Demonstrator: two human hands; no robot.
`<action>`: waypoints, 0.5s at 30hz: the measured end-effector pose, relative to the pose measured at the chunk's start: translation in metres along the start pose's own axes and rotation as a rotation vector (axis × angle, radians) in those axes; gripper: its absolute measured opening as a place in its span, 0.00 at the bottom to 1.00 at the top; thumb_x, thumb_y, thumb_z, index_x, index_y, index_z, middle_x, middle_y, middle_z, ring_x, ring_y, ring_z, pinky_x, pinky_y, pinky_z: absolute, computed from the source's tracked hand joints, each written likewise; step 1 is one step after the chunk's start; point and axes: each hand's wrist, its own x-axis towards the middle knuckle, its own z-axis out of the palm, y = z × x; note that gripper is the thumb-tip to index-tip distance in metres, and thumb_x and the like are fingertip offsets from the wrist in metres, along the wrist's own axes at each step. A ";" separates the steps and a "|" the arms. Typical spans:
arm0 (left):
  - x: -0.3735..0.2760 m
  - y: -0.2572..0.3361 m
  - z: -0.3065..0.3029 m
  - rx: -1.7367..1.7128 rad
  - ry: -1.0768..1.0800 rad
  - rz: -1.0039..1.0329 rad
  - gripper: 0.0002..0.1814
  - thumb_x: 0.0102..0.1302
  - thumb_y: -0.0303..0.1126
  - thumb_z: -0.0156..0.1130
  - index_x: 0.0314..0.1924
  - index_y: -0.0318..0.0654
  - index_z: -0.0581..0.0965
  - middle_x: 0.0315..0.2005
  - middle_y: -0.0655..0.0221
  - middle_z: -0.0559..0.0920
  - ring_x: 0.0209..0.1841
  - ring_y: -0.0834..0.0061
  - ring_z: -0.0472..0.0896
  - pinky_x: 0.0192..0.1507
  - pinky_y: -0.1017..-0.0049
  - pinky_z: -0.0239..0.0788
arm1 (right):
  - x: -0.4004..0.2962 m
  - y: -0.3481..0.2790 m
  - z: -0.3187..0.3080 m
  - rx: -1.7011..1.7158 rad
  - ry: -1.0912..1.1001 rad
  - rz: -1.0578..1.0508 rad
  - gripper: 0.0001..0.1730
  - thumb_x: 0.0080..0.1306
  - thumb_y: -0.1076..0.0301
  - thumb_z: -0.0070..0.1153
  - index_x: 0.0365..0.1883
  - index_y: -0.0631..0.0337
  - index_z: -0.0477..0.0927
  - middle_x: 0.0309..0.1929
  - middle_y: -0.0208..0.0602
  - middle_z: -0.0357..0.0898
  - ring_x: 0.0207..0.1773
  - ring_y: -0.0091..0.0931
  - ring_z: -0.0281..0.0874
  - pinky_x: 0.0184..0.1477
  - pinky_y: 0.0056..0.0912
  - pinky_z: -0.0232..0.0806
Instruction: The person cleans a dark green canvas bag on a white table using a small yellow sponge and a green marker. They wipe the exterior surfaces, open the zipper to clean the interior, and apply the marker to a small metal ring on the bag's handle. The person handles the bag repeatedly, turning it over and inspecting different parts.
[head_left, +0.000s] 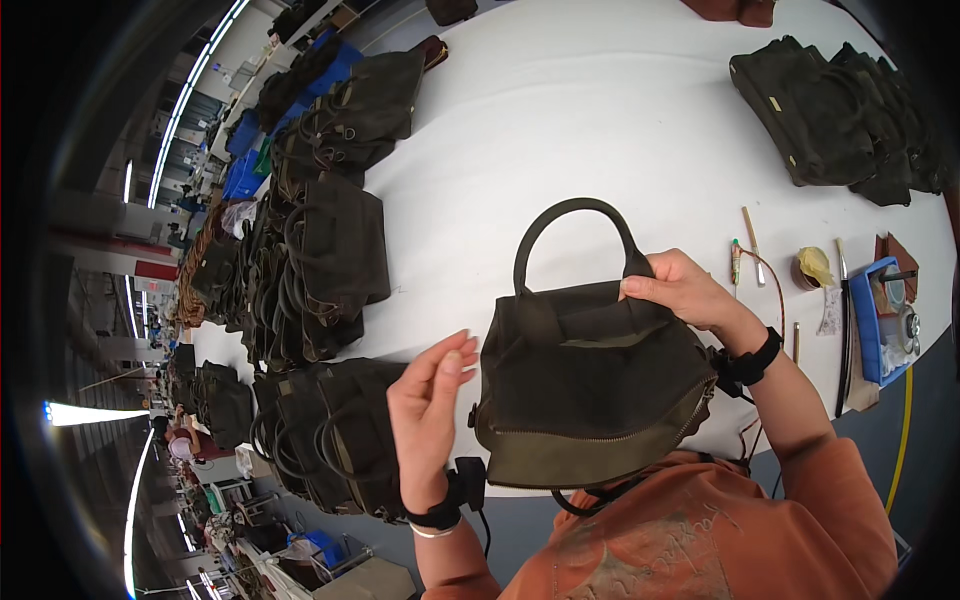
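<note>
A dark olive handbag (577, 375) with a zipper along its lower part lies before me at the edge of the white table. One round handle (577, 206) arches up from its far side. My right hand (675, 292) pinches the bag's upper right edge at the foot of that handle, thumb on top. My left hand (435, 397) is raised just left of the bag, fingers loosely bent and apart, holding nothing. Part of a second handle shows below the bag, against my orange shirt.
Piled dark handbags (337, 255) line the left side; more dark bags (817, 112) lie far right. Right of me are a brush (752, 247), a green-tipped tool (736, 262), a yellow-covered pot (812, 266) and a blue tray (870, 330). A person (195, 442) is far left.
</note>
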 end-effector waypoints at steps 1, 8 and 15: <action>0.003 -0.005 0.005 -0.037 -0.060 -0.027 0.17 0.75 0.34 0.53 0.55 0.28 0.77 0.44 0.56 0.84 0.46 0.71 0.83 0.50 0.73 0.75 | 0.001 0.000 0.000 0.000 -0.005 0.014 0.15 0.72 0.61 0.55 0.32 0.65 0.82 0.26 0.22 0.78 0.29 0.12 0.70 0.33 0.18 0.65; 0.016 -0.013 0.020 0.103 -0.247 -0.030 0.17 0.71 0.31 0.60 0.54 0.28 0.77 0.39 0.60 0.86 0.41 0.77 0.84 0.43 0.79 0.76 | 0.004 0.008 0.004 -0.006 0.032 0.093 0.19 0.73 0.58 0.53 0.26 0.62 0.80 0.21 0.19 0.73 0.25 0.11 0.66 0.29 0.17 0.61; 0.028 -0.013 0.029 0.451 -0.223 0.179 0.11 0.70 0.29 0.60 0.45 0.26 0.80 0.28 0.62 0.85 0.31 0.76 0.86 0.34 0.81 0.77 | 0.000 0.006 0.009 -0.066 0.067 0.084 0.20 0.73 0.58 0.53 0.25 0.62 0.80 0.20 0.18 0.71 0.25 0.11 0.63 0.28 0.17 0.58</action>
